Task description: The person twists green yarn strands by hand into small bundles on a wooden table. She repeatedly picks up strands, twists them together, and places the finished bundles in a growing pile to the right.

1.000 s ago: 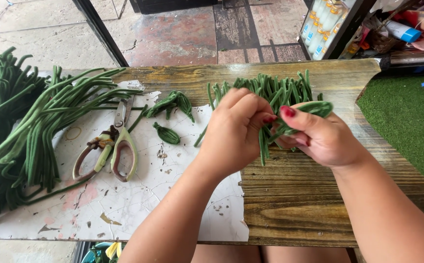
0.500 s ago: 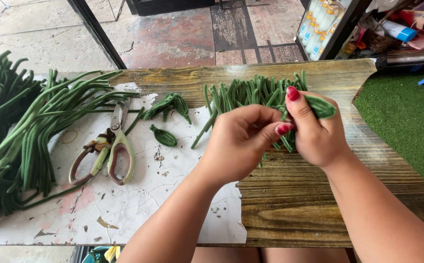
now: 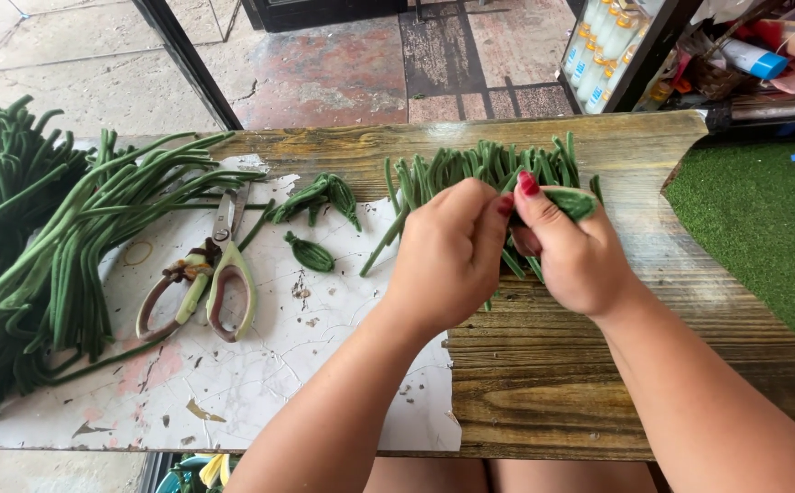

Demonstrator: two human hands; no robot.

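Close by, left hand (image 3: 448, 260) and right hand (image 3: 573, 254) pressed together, both pinching one short green stem piece (image 3: 569, 202) above the wooden surface (image 3: 598, 383). Probably light, soft and bendy; best pinched near the ends. Smooth, dark green, folded over at the top. Just behind, a row of cut green stems (image 3: 480, 169). Farther left, scissors (image 3: 210, 274) on a white cracked sheet (image 3: 261, 365), then a pile of long green stems (image 3: 41, 246).

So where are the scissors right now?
In the head view, the scissors lie on the cracked white board, left of both hands, between the big pile of long green stems and a small folded green piece.
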